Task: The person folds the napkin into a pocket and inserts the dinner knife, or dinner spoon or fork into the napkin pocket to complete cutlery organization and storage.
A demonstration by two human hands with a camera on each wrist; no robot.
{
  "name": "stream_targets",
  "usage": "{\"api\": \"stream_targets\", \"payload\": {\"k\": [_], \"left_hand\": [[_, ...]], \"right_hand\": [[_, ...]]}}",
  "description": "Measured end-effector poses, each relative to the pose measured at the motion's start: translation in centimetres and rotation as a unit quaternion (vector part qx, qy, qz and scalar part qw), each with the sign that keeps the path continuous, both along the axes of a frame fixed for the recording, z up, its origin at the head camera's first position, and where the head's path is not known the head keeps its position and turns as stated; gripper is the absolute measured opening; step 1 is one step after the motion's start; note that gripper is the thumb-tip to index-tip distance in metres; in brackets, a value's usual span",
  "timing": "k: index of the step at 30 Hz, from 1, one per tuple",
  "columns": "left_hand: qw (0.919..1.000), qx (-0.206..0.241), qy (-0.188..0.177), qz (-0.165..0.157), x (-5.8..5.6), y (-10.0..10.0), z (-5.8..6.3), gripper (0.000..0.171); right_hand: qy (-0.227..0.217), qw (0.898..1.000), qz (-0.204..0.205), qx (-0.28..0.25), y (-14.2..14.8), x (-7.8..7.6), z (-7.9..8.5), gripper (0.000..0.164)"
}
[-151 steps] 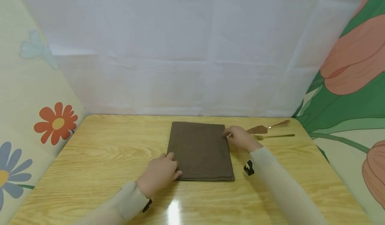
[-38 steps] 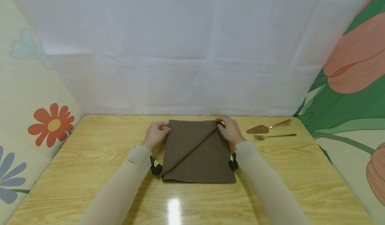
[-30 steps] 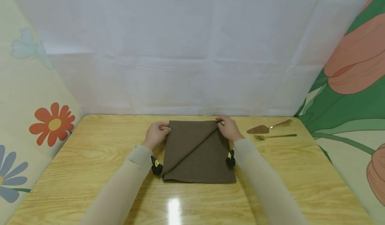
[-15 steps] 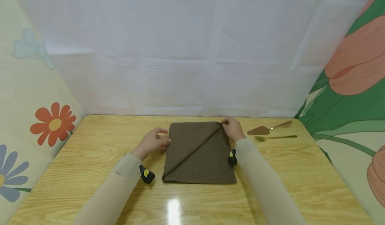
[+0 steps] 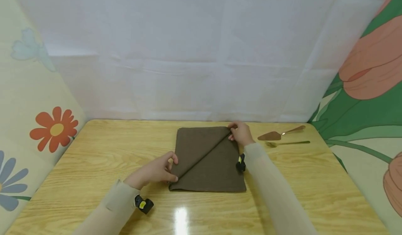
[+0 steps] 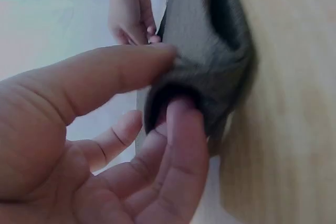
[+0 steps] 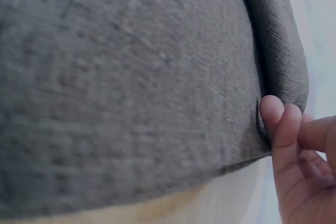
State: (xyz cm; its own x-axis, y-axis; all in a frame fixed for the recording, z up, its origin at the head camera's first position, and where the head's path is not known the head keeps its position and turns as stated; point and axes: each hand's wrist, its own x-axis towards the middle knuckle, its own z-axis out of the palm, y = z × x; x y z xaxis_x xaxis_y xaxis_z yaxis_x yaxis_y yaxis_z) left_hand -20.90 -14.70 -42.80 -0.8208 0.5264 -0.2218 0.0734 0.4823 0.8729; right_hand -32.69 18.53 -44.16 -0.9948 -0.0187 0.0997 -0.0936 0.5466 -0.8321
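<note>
A brown cloth napkin lies on the wooden table, its top layer folded back along a diagonal from lower left to upper right. My left hand is at the napkin's lower left edge. In the left wrist view, the thumb lies on top of the cloth and fingertips reach into its open fold. My right hand pinches the upper right corner, where the diagonal ends. The right wrist view shows its fingertips at the end of the rolled fold, on the cloth.
To the right of the napkin lie a cake server and, nearer me, a fork. A white cloth hangs behind the table. Flower-patterned panels stand at both sides.
Earlier the napkin lay as a plain rectangle; now its top layer is folded diagonally. My left hand has slid from the upper left edge down to the lower left. The right stays at its corner.
</note>
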Motion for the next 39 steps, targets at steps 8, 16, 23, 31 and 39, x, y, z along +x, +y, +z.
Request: {"api": "stream_targets", "payload": {"k": [8,16,23,31,39], "left_hand": [[0.997,-0.008,0.071,-0.029,2.6,-0.4,-0.2,0.053],[0.9938,-0.015,0.099,-0.047,2.7,-0.8,-0.5,0.04],[0.9993,0.026,0.023,-0.01,0.9,-1.3,-0.5,0.025],[0.9979,0.028,0.017,0.056,-2.3,-0.3,-0.5,0.045],[0.9976,0.024,0.041,0.05,-4.6,-0.2,-1.2,0.059]], "right_hand": [[-0.05,0.997,0.016,0.056,0.0,-0.7,0.7,0.033],[-0.069,0.992,0.029,0.103,-0.2,-0.7,1.2,0.033],[-0.049,0.994,0.012,0.097,-0.6,-0.2,1.3,0.022],[0.017,0.989,-0.012,0.145,-0.9,-0.7,0.5,0.012],[0.026,0.986,-0.021,0.164,-1.4,-0.3,0.5,0.014]]}}
